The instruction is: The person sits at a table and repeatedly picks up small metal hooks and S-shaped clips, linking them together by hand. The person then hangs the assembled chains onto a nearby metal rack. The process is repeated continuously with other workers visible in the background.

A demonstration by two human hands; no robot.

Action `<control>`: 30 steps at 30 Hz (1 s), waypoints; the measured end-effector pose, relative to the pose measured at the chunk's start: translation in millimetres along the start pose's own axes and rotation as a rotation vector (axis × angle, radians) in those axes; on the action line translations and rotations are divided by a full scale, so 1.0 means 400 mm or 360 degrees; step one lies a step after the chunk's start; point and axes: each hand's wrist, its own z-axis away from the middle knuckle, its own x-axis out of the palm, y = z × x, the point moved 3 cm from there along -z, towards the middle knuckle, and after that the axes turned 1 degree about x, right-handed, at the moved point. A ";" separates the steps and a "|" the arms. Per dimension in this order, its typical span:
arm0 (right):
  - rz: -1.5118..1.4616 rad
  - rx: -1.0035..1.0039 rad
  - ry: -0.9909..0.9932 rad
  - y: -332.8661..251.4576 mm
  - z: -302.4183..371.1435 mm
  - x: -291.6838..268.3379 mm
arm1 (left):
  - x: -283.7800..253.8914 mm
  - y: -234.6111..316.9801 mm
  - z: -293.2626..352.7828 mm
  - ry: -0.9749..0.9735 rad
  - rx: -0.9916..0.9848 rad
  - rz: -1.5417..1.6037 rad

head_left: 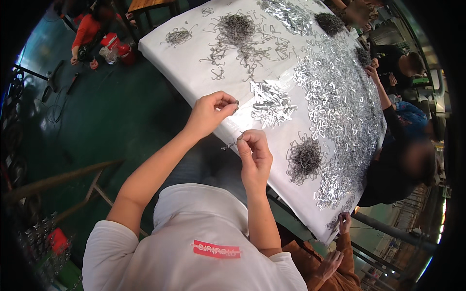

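My left hand (211,114) is closed in a pinch above the near left edge of the table. A small dark wire piece (236,107) shows at its fingertips; its full shape is hidden. Lower and to the right, my right hand (256,157) pinches a small bent wire hook (227,146), which sticks out to the left of the thumb. The two hands are apart. Just beyond them lies a heap of shiny, narrow metal clips (272,104). A tangled pile of dark wire hooks (306,159) sits to the right of my right hand.
The white-covered table (191,65) carries a wide spread of shiny metal hooks (335,106) and more dark wire hooks (236,29) at the far side. Several people work along the right edge; one person's hand (344,223) touches the near right corner. A red container (127,53) stands on the green floor.
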 end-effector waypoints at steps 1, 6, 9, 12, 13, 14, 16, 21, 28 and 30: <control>0.0021 -0.0005 -0.0020 0.010 0.005 0.011 | -0.013 0.020 0.032 -0.0014 -0.0073 0.0035; 0.0105 -0.0013 -0.0045 0.032 0.008 0.050 | -0.052 0.098 0.131 -0.0018 -0.0107 0.0260; 0.0177 -0.0066 -0.0033 0.034 -0.001 0.063 | -0.061 0.116 0.146 0.0023 -0.0016 0.0253; 0.0247 -0.0135 -0.0039 0.038 -0.010 0.074 | -0.067 0.118 0.157 0.0078 0.0089 0.0145; 0.0265 -0.0151 -0.0046 0.041 -0.013 0.076 | -0.069 0.116 0.159 0.0096 0.0127 0.0101; 0.0281 -0.0166 -0.0052 0.044 -0.015 0.077 | -0.072 0.117 0.159 0.0119 0.0242 0.0013; 0.0346 -0.0153 -0.0177 0.053 -0.024 0.076 | -0.078 0.116 0.155 0.0175 0.0481 -0.0152; 0.0327 0.0115 -0.0459 0.107 -0.150 0.034 | -0.090 0.102 0.162 0.0228 0.0548 -0.0261; 0.1452 -0.0470 -0.0765 0.215 -0.491 0.136 | -0.092 0.091 0.169 0.0268 0.0527 -0.0227; 0.1841 -0.0422 -0.0972 0.237 -0.528 0.162 | -0.094 0.086 0.170 0.0273 0.0572 -0.0255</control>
